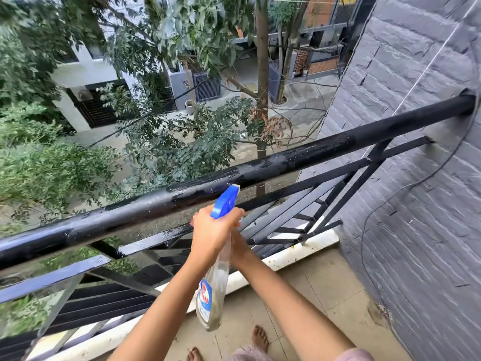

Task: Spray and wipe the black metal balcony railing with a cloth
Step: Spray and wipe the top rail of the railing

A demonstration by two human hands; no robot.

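Spraying stage. Left grip [210, 233] wrapped round spray bottle [213, 295] neck, nozzle close to railing [338, 142] top bar. Right grip [238, 246] behind bottle, half hidden, state unclear. Mid bar wet, streaked; wall end looks dry. No cloth seen; wiping likely pending

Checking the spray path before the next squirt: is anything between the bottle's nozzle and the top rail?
Nothing visible. The blue nozzle of the spray bottle points at the top rail across open air. The left hand grips below it, and the right hand sits lower, behind the bottle.
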